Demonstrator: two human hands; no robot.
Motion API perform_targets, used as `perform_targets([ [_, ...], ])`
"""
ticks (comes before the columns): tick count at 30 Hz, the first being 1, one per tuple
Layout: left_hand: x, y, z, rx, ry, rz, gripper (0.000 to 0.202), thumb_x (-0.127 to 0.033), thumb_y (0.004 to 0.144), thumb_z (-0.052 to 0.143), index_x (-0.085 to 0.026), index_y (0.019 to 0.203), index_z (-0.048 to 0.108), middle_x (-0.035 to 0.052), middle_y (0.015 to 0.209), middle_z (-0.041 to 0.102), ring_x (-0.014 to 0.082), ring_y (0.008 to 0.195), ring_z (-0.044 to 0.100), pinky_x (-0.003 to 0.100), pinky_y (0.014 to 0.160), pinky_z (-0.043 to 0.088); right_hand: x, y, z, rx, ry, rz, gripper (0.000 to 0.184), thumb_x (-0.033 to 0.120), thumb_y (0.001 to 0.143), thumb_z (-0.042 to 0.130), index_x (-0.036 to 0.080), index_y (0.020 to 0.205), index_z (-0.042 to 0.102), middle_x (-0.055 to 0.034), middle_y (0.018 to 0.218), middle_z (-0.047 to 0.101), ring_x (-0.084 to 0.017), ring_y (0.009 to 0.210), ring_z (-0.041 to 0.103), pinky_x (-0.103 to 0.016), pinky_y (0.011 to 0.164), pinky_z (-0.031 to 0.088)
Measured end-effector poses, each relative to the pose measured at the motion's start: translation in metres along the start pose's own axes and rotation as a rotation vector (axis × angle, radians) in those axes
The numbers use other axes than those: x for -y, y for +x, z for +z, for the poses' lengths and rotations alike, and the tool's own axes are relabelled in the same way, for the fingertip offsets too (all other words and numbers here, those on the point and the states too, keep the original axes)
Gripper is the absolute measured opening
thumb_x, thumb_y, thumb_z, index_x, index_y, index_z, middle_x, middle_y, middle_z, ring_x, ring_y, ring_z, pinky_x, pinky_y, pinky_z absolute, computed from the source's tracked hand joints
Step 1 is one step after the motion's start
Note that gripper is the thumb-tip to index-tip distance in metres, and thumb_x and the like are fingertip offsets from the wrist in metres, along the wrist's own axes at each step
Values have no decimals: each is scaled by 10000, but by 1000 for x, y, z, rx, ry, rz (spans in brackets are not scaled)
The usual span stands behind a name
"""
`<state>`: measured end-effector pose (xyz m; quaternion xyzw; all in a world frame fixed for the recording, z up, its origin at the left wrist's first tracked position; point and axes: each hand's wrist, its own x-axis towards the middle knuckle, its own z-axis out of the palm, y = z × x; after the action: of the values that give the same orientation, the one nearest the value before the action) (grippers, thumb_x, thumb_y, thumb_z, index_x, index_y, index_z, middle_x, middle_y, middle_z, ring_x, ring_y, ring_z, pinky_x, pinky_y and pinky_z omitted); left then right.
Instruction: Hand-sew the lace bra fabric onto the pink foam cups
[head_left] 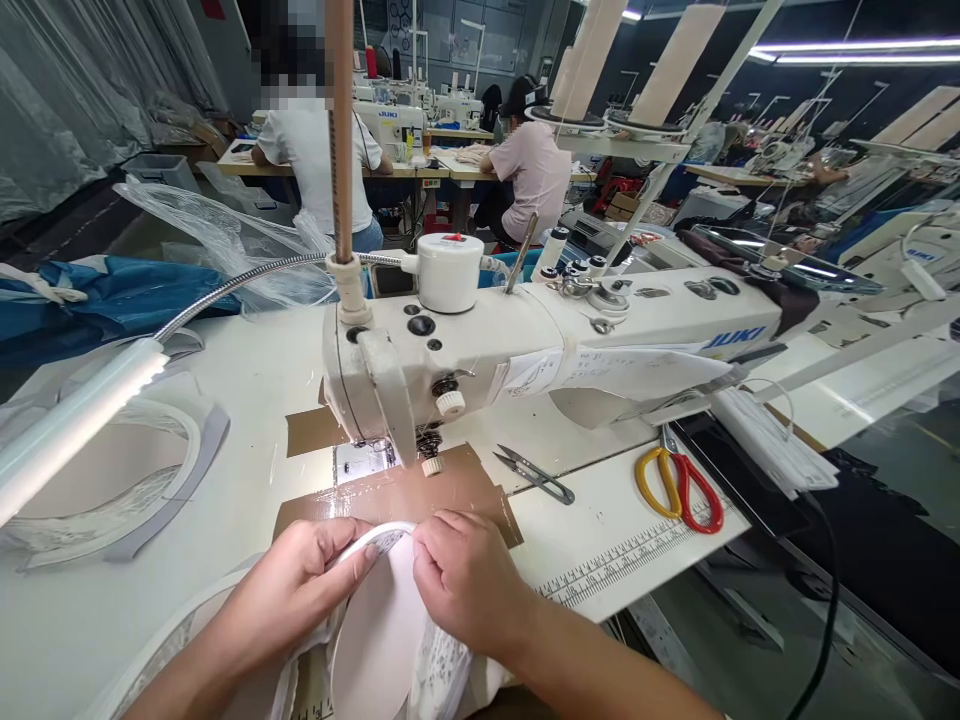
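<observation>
Both hands grip the edge of a white lace bra cup piece (375,640) near the front of the sewing table. My left hand (319,565) pinches the bound rim between thumb and fingers. Close beside it, my right hand (465,575) is closed on the same rim, its fingertips curled over the edge. The pale smooth cup hangs below the hands, with lace showing at its right. Just beyond stands a white sewing machine (480,350), its needle area above brown tape (450,490) on the bed.
Thread snips (534,474) lie right of the tape, and scissors with yellow and red handles (679,490) farther right. More lace cup pieces (112,480) lie left under a lit lamp (82,425). A printed ruler (600,570) runs along the front edge. Two people sit at machines behind.
</observation>
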<state>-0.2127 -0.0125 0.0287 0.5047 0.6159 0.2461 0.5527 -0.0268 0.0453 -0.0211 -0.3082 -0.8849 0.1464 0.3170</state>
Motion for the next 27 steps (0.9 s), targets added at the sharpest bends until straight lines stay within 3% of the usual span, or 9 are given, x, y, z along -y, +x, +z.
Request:
perform_targets([
  [8, 0, 0, 0, 26, -144, 26, 379, -499, 869, 538, -143, 745, 582, 5, 685, 536, 150, 628, 468, 226, 564, 379, -7, -6, -10, 56, 65, 39, 127, 94, 700, 430, 179, 608, 449, 8, 556, 468, -122, 508, 414, -249, 514, 293],
  [11, -1, -2, -3, 45, -238, 36, 368, -498, 852, 574, -134, 797, 601, 19, 725, 572, 155, 643, 501, 231, 584, 404, -9, -8, -27, 91, 245, 169, 142, 103, 754, 456, 177, 645, 510, 26, 560, 494, -106, 513, 451, -217, 504, 310],
  [14, 0, -5, -8, 101, -321, 33, 332, -439, 847, 619, -137, 986, 623, 59, 888, 628, 195, 780, 564, 266, 694, 457, -11, -10, -45, 93, 464, 308, 116, 157, 805, 498, 176, 712, 564, -2, 699, 567, -116, 613, 520, -207, 552, 378],
  [17, 1, -6, -8, 142, -396, 76, 372, -357, 821, 683, -168, 1132, 606, 80, 1053, 642, 222, 923, 574, 286, 792, 463, -11, -12, -52, 170, 707, 342, 108, 242, 808, 564, 167, 740, 600, -77, 980, 596, -175, 875, 575, -240, 669, 442],
  [19, 1, -7, -5, 174, -462, 91, 401, -334, 795, 715, -181, 1150, 605, 81, 1062, 654, 219, 920, 585, 288, 790, 468, -8, -14, -51, 258, 817, 353, 131, 280, 800, 595, 165, 739, 613, -71, 955, 604, -186, 892, 574, -250, 687, 440],
  [23, -1, -9, 8, 217, -469, 56, 359, -431, 777, 704, -138, 978, 652, 81, 869, 678, 184, 742, 603, 275, 693, 470, 1, -19, -44, 283, 914, 343, 208, 345, 809, 592, 157, 719, 599, 21, 635, 516, -111, 595, 469, -218, 567, 370],
  [27, -2, -20, 22, 162, -333, 15, 457, -560, 799, 594, -129, 648, 573, 23, 571, 536, 117, 481, 448, 238, 475, 351, 12, -23, -48, 206, 905, 228, 259, 389, 840, 573, 155, 732, 599, 7, 680, 558, -119, 641, 497, -229, 608, 393],
])
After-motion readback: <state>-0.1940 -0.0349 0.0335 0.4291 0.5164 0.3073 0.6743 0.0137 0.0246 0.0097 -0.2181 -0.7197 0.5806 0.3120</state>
